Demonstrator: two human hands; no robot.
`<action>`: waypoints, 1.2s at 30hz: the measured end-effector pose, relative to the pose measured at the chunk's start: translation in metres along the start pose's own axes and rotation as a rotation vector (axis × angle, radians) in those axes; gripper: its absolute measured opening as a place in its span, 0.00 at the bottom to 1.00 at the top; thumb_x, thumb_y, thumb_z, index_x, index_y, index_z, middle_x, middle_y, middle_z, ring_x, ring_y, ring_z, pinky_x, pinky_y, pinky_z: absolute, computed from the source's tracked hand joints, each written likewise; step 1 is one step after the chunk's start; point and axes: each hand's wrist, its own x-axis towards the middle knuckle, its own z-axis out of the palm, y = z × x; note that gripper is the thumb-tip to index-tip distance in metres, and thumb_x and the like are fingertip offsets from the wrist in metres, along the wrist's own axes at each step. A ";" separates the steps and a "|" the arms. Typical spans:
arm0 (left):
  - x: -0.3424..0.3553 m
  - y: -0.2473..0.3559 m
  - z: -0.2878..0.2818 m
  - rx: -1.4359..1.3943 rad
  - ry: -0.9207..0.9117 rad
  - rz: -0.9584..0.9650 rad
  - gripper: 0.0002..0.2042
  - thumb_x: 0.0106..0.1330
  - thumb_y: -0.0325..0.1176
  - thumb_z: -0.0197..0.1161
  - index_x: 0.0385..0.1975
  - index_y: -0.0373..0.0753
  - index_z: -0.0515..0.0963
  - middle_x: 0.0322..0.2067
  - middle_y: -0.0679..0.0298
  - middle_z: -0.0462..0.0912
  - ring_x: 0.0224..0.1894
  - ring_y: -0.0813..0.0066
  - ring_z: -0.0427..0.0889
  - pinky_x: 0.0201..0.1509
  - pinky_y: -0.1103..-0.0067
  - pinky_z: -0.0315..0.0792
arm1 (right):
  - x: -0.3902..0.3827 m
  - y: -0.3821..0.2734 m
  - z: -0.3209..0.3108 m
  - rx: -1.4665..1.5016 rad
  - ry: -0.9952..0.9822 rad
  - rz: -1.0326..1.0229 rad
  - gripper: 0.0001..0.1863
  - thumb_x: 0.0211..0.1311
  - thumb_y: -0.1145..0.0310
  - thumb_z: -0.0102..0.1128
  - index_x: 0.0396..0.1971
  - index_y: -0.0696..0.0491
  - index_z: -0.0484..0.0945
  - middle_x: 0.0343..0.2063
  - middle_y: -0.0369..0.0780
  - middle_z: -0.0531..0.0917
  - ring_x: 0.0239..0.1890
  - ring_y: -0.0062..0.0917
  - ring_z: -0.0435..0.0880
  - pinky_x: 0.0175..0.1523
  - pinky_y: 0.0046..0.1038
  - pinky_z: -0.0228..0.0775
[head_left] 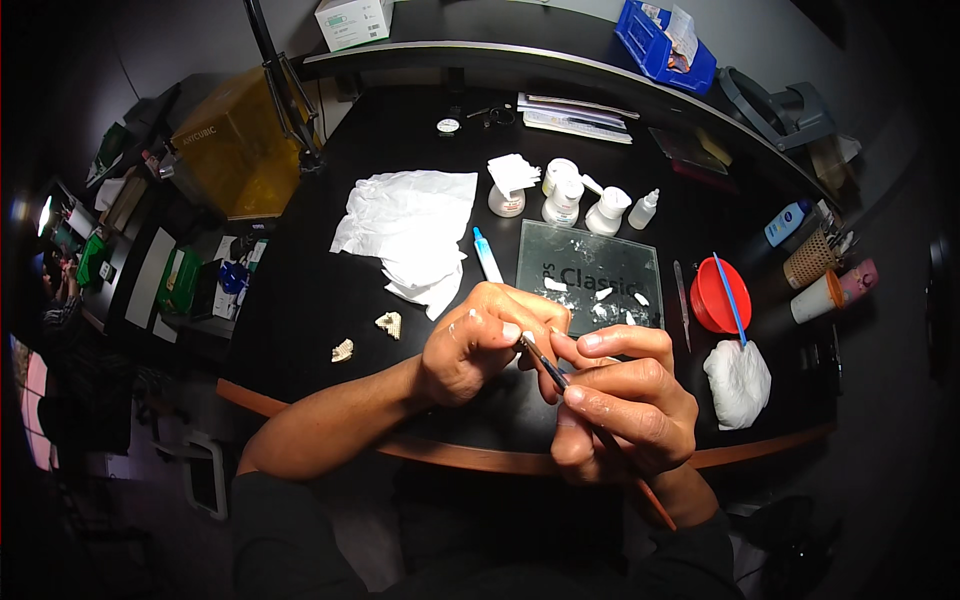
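right hand (635, 405) pinching slim brush (655, 503); left hand (478, 345) pinching tiny white piece (528, 337); black desk (290, 310); grey wall (200, 45); red bowl (712, 302); blue bin (642, 50) holding papers (682, 40).

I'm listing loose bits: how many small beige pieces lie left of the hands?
2: one beige piece below the white tissue, the other piece left of it, nearer the table's front edge. More may be hidden behind the left hand.

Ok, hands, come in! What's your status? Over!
Left hand: pinching small pale piece. Right hand: holding brush, tip at the piece. Nothing seen blocking the brush. Over.
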 end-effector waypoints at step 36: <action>-0.002 0.007 0.003 -0.098 0.051 -0.147 0.30 0.64 0.47 0.43 0.30 0.22 0.84 0.24 0.51 0.85 0.21 0.79 0.68 0.26 0.82 0.62 | 0.004 0.006 -0.004 0.014 0.075 0.004 0.15 0.48 0.83 0.67 0.38 0.58 0.81 0.32 0.43 0.84 0.44 0.41 0.85 0.46 0.34 0.84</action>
